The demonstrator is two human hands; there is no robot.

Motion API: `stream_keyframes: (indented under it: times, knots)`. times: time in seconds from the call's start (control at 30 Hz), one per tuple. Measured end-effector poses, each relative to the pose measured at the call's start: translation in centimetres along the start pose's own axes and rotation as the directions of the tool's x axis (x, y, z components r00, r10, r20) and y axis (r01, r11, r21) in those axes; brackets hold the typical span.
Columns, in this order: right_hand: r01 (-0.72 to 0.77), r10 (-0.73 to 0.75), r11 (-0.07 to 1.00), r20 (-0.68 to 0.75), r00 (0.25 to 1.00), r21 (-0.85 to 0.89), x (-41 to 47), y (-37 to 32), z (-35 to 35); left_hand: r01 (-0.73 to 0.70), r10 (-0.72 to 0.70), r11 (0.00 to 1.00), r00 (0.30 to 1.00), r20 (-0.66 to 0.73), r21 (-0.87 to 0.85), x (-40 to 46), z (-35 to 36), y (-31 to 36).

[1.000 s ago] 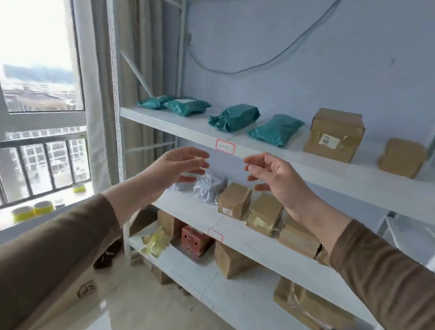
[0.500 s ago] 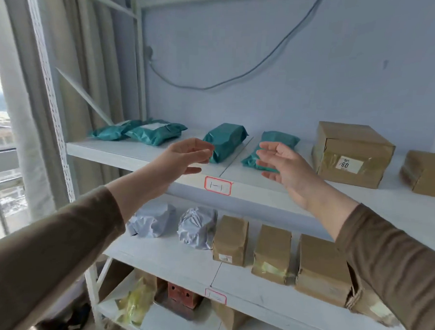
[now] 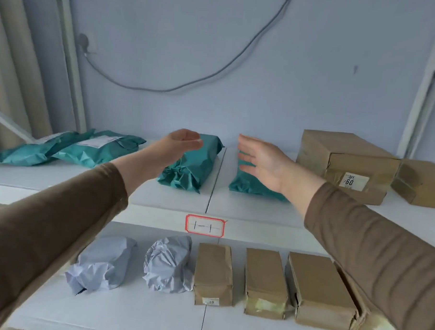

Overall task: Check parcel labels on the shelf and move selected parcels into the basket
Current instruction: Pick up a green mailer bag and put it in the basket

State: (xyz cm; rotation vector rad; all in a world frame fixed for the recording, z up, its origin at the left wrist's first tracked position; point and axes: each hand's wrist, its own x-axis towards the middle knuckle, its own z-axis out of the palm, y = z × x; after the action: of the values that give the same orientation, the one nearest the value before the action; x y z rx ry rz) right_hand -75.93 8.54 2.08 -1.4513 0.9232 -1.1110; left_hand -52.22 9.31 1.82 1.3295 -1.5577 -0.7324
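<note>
1. Parcel storage or sorting room, small depot type, not a home.
2. White metal shelving unit (image 3: 234,203) with slotted uprights, two tiers in view, against a plain pale blue wall (image 3: 217,40).
3. Upper tier: teal poly mailers (image 3: 194,163), brown taped cartons (image 3: 346,165), one sticker reading 60 (image 3: 350,182).
4. Lower tier: grey-white wrapped bundles (image 3: 102,264), row of brown paper parcels (image 3: 214,274), small number sticker on one.
5. Red-bordered location tag (image 3: 205,226) on shelf edge.
6. Loose grey cable (image 3: 190,83) from wall socket.

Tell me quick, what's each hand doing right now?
Left hand: open, holding nothing, above a green parcel.
Right hand: open, holding nothing.
</note>
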Motion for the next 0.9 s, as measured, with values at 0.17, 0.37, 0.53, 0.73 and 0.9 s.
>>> stream_keyframes:
  times: [0.17, 0.37, 0.53, 0.73, 0.9]
  knots:
    - [-0.087, 0.084, 0.995, -0.060, 0.995, -0.049, 6.2, 0.4, 3.9, 0.117, -0.117, 0.993, 0.993, 0.021, 0.001, 8.0, -3.8, -3.2]
    - [-0.231, 0.203, 0.967, -0.214, 0.956, -0.112, 12.0, 2.5, 7.5, 0.277, -0.265, 0.959, 0.951, 0.159, -0.055, 13.8, -5.8, -7.9]
    - [-0.299, 0.257, 0.948, -0.285, 0.924, -0.113, 14.3, 4.4, 8.9, 0.293, -0.252, 0.949, 0.928, 0.275, -0.120, 15.2, -5.4, -10.8]
    - [-0.253, 0.236, 0.967, -0.295, 0.926, -0.020, 13.8, 4.8, 10.4, 0.349, -0.254, 0.896, 0.910, 0.327, -0.274, 12.8, -5.0, -8.9]
    - [-0.105, 0.118, 0.993, -0.274, 0.954, 0.060, 8.8, 3.2, 11.3, 0.325, -0.194, 0.844, 0.927, 0.321, -0.427, 8.4, -5.2, -6.2]
